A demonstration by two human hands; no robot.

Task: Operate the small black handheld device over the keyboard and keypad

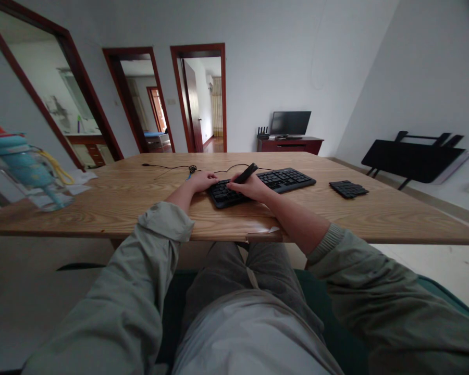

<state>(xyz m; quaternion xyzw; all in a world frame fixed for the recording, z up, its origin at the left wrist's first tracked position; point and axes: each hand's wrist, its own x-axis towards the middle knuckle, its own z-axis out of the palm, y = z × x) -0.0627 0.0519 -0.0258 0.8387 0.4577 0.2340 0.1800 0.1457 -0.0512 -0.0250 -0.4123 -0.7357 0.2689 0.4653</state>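
The right hand [252, 186] has its grip wrapped round a dark tool [246, 173], seemingly working the left of the keyboard [291, 178]; the left hand [203, 180] is beside it, its hold unclear. Next calls for steady bracing.

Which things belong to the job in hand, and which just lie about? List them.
In the job:
keyboard, left hand at its end
black pen-like tool, in the right hand
probably the small black pieces

Lying about:
blue bottle
white papers
monitor
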